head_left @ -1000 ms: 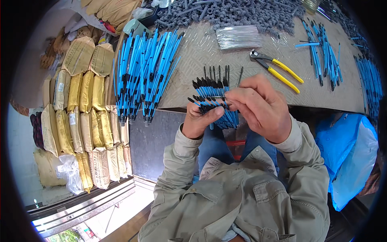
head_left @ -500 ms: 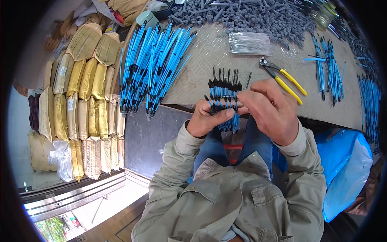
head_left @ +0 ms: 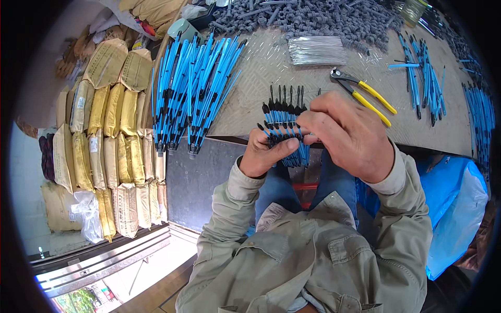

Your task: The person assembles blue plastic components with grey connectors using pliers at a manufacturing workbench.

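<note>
Left hand (head_left: 261, 154) pinches row of black-tipped blue sticks (head_left: 284, 118). Right hand (head_left: 347, 136) now hides more of lone dark tip (head_left: 319, 92) beyond it; fingertips at row's right edge, work staying there, exact pinch unclear.

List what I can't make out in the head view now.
All in the head view:
Whether the right hand pinches anything: the hand hides it.
How the left hand grips underneath: hidden by the held blue-and-black rods.
Grey parts pile: cut off by the top edge.
Rightmost blue rods: partly lost in the dark rim.
</note>
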The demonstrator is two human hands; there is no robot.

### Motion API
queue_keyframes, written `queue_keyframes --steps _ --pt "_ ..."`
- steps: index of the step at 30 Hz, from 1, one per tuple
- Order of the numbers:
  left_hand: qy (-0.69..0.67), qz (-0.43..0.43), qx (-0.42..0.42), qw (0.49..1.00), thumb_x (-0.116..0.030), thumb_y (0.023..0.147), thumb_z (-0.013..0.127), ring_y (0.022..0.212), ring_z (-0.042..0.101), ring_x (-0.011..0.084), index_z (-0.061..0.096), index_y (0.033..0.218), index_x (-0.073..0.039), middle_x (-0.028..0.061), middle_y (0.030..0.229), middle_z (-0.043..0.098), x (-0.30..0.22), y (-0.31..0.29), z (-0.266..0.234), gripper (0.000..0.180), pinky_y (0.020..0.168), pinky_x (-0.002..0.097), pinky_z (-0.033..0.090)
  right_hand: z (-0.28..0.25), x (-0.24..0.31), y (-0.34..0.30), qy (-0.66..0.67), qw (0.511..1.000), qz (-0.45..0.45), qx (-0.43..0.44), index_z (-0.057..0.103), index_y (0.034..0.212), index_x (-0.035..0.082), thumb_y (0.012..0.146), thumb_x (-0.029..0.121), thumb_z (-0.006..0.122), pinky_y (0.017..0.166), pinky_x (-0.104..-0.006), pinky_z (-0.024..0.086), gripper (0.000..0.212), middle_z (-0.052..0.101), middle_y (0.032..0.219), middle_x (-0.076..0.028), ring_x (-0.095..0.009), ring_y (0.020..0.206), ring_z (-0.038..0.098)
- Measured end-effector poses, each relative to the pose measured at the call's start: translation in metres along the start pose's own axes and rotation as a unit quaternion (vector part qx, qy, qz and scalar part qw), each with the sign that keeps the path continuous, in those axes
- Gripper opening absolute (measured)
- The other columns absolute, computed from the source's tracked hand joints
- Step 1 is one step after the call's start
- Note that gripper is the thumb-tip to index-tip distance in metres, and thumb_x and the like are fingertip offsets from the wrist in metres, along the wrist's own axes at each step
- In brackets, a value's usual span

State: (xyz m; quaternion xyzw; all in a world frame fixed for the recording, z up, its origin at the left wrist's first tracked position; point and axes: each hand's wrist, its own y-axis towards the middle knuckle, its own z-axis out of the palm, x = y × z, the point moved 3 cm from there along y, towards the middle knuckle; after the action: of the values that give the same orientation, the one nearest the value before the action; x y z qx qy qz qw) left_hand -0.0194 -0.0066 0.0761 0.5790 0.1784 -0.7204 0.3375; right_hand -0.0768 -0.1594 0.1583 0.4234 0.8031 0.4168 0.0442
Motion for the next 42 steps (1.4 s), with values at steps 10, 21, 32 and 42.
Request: queue_keyframes --steps 10,21,32,42 --pt "-0.083 0.014 -0.02 0.996 -0.008 0.084 0.059 0.09 0.058 0.0131 0.061 0.104 0.004 0.0086 0.099 0.063 -0.004 0.003 0.008 0.023 0.083 0.0289 0.045 -0.004 -0.006 0.0 -0.004 1.0 -0.012 0.006 0.058 0.086 0.002 0.061 -0.001 0.065 0.049 -0.0268 0.045 0.026 0.052 0.078 -0.008 -0.019 0.062 0.058" --pt "0.003 0.012 -0.048 0.999 -0.012 0.082 0.063 0.085 0.056 0.0105 0.062 0.101 0.001 0.0041 0.095 0.062 0.01 -0.003 -0.004 0.023 0.077 0.026 0.043 0.014 0.004 -0.016 0.06 0.992 0.089 -0.073 0.058 0.098 0.001 0.066 -0.009 0.061 0.048 -0.0261 0.043 0.034 0.052 0.081 -0.012 -0.02 0.06 0.057" --pt "0.01 0.003 -0.018 1.0 -0.013 0.082 0.063 0.088 0.055 0.0108 0.062 0.101 0.0 0.0035 0.098 0.061 0.005 -0.003 -0.004 0.023 0.078 0.0271 0.044 0.02 -0.003 -0.017 0.12 0.987 0.086 -0.07 0.059 0.101 0.002 0.072 -0.009 0.059 0.051 -0.026 0.045 0.031 0.053 0.084 -0.013 -0.02 0.062 0.056" --pt "0.023 -0.015 0.008 1.0 -0.013 0.082 0.063 0.088 0.055 0.0112 0.061 0.102 0.001 0.0039 0.096 0.061 0.006 -0.003 -0.006 0.025 0.078 0.0265 0.044 0.014 -0.004 -0.011 0.131 0.987 0.087 -0.001 0.058 0.102 0.001 0.072 -0.011 0.057 0.052 -0.0233 0.047 0.031 0.052 0.09 -0.012 -0.016 0.065 0.058"
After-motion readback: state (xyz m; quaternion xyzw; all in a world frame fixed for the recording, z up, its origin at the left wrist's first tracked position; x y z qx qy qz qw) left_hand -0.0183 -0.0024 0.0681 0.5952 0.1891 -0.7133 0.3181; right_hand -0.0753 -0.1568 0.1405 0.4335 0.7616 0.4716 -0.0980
